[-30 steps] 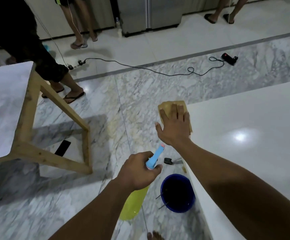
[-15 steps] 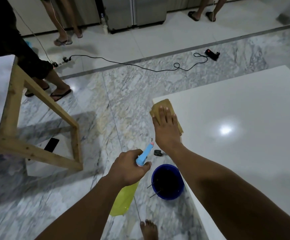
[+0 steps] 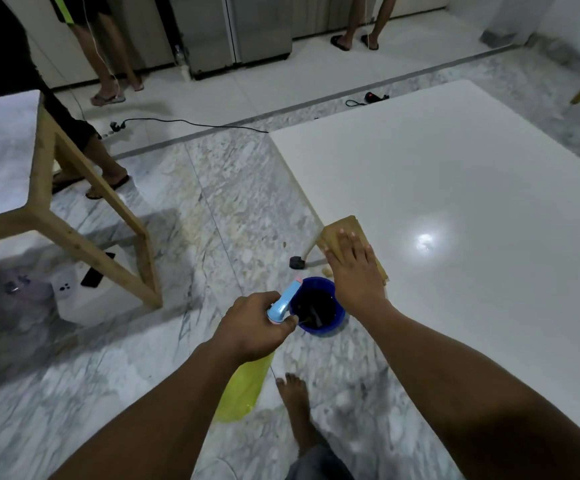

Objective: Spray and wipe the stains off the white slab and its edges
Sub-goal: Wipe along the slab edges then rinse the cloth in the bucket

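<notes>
I judge this the wiping step: right hand flat on the tan cloth at the white slab's left edge, mid-frame — left hand grips the spray bottle. Next: press along that edge.

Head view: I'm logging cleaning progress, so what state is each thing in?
white slab: glossy, reflecting a light.
cloth: folded, flat at the white slab's edge.
right hand: flat, fingers straight, pressing the cloth.
spray bottle: tilted, held over the floor.
left hand: gripping the spray bottle's neck.
blue bucket: upright on the floor, open.
</notes>
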A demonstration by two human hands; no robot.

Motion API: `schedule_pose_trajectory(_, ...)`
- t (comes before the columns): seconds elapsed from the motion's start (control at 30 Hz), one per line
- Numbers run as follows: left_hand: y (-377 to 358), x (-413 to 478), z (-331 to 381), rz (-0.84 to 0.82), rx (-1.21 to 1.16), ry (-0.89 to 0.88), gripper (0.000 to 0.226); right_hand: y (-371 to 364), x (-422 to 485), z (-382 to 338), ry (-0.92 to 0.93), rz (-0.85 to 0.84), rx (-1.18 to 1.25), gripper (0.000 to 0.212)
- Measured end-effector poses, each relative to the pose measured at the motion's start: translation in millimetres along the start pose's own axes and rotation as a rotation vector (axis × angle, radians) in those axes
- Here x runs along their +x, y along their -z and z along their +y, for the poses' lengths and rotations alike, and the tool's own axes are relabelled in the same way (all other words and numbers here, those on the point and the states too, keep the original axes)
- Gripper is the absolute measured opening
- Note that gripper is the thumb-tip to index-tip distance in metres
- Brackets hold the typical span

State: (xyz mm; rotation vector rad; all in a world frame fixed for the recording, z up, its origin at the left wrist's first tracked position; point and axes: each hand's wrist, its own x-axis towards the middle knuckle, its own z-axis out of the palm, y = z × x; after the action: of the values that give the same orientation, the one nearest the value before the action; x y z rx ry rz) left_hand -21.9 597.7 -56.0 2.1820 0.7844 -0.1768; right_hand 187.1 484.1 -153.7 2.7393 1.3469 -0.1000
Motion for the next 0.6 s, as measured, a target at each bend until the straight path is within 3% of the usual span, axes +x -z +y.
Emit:
schedule_pose_trajectory(0.27,-80,-135,-1,-0.086,0.005,0.003,0.028,-16,-202,25,-0.045,0.052,0.026,0.080)
schedule_pose_trajectory(0.6,-137,-224,28,-0.183,0.036,-0.063,0.032,-36,-384,51,-0.074,0.098,-0.002,0.085)
